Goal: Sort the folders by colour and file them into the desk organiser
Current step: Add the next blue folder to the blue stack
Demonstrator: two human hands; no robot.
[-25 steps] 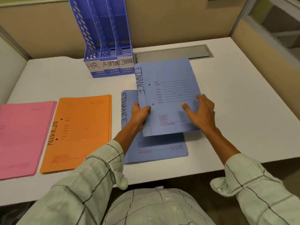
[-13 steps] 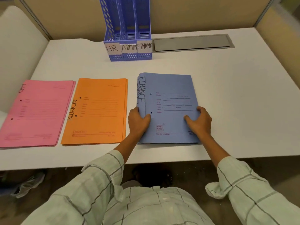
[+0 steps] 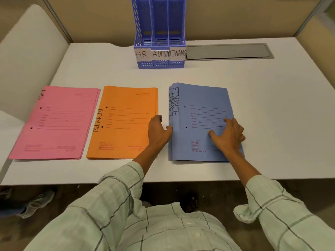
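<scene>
A: Head view, left to right: what's on the table [image 3: 272, 105]?

B: Three piles in a row near the front edge. The pink folders [image 3: 54, 124] lie furthest left, marked HR on the spine. The orange folders [image 3: 125, 122], marked ADMIN, are just beside them. The blue folders [image 3: 201, 98], marked FINANCE, are on the right.

A: What's different from a second ago?

B: Then the top blue folder was lifted off the one below, tilted and held in both hands. Half a second ago it was down on the pile with both hands at its edges. Now it lies flat and squared up, so the blue pile looks complete.

A: And the hands?

B: The left hand [image 3: 158, 132] has slipped off the spine. It sits in the gap between orange and blue, over the orange pile's right edge, fingers loosely curled, thumb tip touching the blue spine, gripping nothing. The right hand [image 3: 228, 134] rests on the blue cover, fingers spread flat, pressing it down.

A: So the sorting is over?

B: I judge so: each colour has its own pile. Filing hasn't begun, since the three slots of the blue desk organiser [image 3: 160, 33] at the back, labelled HR, ADMIN and FINANCE, look empty.

A: How do the folders look?

B: Thin card, printed form lines, two punched holes near each spine.
</scene>
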